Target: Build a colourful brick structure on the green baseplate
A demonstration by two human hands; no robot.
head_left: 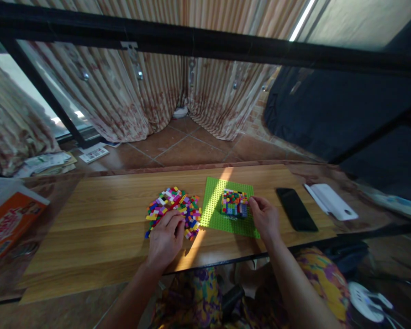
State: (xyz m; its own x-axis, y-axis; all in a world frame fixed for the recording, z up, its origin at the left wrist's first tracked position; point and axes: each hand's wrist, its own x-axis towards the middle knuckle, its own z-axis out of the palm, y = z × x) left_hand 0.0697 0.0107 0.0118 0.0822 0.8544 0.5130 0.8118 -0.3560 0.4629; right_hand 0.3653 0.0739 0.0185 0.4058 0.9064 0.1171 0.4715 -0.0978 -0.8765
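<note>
A loose heap of small colourful toy bricks (160,205) lies on the wooden table. Over its near edge is my left hand (167,234), fingers curled together; anything in them is hidden. To the right of the heap, a green studded baseplate (212,196) lies flat and bears a squarish block built of many-coloured bricks (233,203). My right hand (264,217) is at the right side of that block, thumb and forefinger pinched close to its edge. Whether the fingertips touch the block or hold a small brick, I cannot tell.
On the table (106,219), a black phone (296,209) lies right of the baseplate. Past it is a white case-like object (332,201). A plastic tub with an orange label (12,219) stands at the far left. A dark bar (205,41) crosses above, before striped curtains (157,91).
</note>
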